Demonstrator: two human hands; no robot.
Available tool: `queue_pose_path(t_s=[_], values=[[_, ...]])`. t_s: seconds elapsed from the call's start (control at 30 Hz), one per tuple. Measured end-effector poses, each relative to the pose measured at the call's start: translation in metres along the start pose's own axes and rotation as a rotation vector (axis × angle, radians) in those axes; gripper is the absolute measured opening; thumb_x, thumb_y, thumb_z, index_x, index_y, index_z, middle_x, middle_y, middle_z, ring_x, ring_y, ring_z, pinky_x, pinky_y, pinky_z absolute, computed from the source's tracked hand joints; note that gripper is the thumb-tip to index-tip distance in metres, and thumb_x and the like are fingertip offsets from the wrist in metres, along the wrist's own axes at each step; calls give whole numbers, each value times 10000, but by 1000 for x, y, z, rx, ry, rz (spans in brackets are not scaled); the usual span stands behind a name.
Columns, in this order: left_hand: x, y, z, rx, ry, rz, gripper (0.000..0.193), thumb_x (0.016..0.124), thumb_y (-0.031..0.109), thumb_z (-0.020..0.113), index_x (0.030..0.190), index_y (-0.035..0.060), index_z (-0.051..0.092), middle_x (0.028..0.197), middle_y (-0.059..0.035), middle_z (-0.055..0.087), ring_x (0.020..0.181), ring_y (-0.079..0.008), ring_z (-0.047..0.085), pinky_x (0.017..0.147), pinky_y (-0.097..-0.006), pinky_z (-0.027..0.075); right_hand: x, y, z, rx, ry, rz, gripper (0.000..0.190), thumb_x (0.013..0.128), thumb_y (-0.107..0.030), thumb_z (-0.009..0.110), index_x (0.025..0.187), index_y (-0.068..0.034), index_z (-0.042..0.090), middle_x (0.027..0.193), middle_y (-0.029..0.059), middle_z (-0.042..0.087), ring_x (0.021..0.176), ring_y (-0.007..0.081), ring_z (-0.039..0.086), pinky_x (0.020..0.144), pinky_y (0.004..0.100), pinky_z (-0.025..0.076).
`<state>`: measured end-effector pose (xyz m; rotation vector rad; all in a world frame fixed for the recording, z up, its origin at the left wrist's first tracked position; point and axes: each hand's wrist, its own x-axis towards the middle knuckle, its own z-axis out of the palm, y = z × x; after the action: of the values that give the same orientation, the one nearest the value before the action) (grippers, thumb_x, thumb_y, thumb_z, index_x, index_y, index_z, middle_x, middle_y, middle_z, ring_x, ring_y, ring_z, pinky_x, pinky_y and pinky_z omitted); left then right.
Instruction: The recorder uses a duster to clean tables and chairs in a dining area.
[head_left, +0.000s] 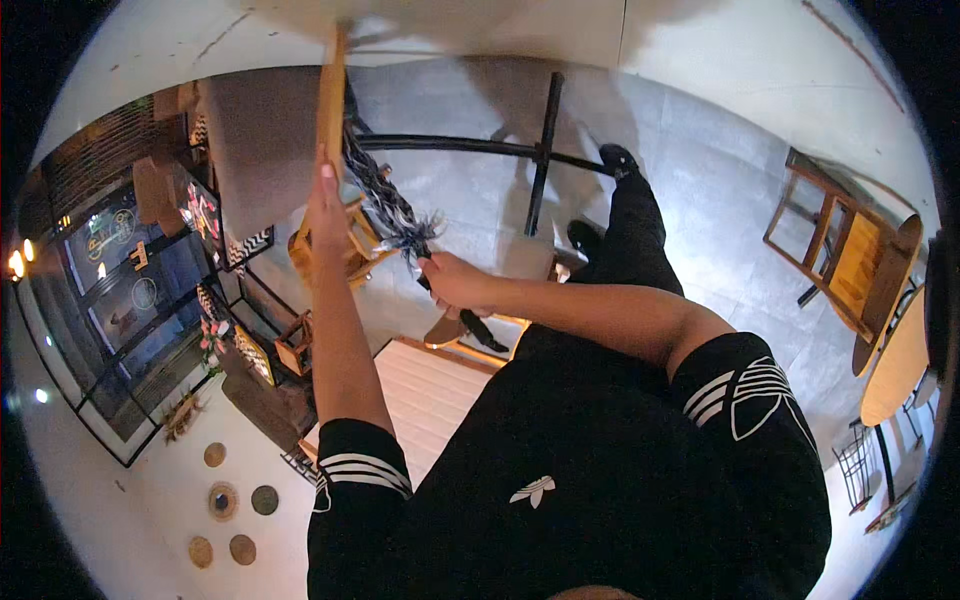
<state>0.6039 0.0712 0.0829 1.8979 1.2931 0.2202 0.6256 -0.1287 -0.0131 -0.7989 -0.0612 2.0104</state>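
My left hand (328, 206) holds the edge of a wooden table top (331, 105), which is seen nearly edge-on. From behind it a black metal post (450, 142) runs sideways to a cross-shaped foot (541, 152); the table appears tipped on its side. My right hand (456, 281) is closed around the dark handle of a feather duster (381, 196). The duster's grey and black feathers lie close beside the table top's underside, and its handle end sticks out below my right hand. Whether the feathers touch the table cannot be told.
A wooden chair (349, 244) stands behind my left forearm. Below my hands is a light slatted surface (427, 382). More wooden chairs (840, 247) and a round table top (896, 360) are at the right. My black shoes (619, 160) are near the metal foot on grey floor tiles.
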Motion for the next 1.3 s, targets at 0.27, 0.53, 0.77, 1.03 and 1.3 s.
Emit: queue_pose_path(t_s=[0.27, 0.53, 0.77, 1.03, 1.3], values=[[15, -45, -29, 121, 12, 65, 614, 983, 469, 358, 1327, -31, 446, 1333, -180, 483, 1251, -285, 436, 1051, -349, 301, 6, 31, -18, -765, 200, -323, 265, 936, -200, 400, 930, 50, 490, 822, 277, 596, 755, 427, 608, 675, 507, 462], [0, -55, -38, 69, 116, 120, 561, 991, 426, 385, 1296, -37, 468, 1155, -143, 564, 1042, -190, 503, 920, -293, 385, 43, 72, -126, -813, 457, -19, 236, 844, -117, 478, 879, 100, 564, 868, 325, 594, 819, 440, 620, 701, 501, 506], [-32, -63, -49, 309, 288, -204, 633, 972, 497, 388, 1271, -53, 481, 1019, -109, 550, 936, -209, 492, 859, -313, 392, -2, 41, -78, -923, 207, -175, 258, 864, -143, 503, 902, 107, 552, 813, 292, 574, 793, 438, 592, 674, 505, 494], [-12, -53, -35, 253, 210, -17, 506, 981, 439, 411, 1220, -1, 483, 801, -15, 494, 712, -86, 434, 639, -249, 385, 9, 89, -157, -1049, 308, -376, 269, 930, -191, 439, 972, 65, 508, 791, 266, 580, 692, 417, 592, 630, 490, 476], [-16, -44, -45, 319, 147, -114, 519, 986, 456, 381, 1239, 12, 469, 906, -60, 533, 826, -125, 468, 744, -277, 401, -74, 2, -121, -529, 247, 286, 347, 999, -342, 357, 1059, -25, 484, 614, 51, 481, 442, 132, 462, 405, 283, 409]])
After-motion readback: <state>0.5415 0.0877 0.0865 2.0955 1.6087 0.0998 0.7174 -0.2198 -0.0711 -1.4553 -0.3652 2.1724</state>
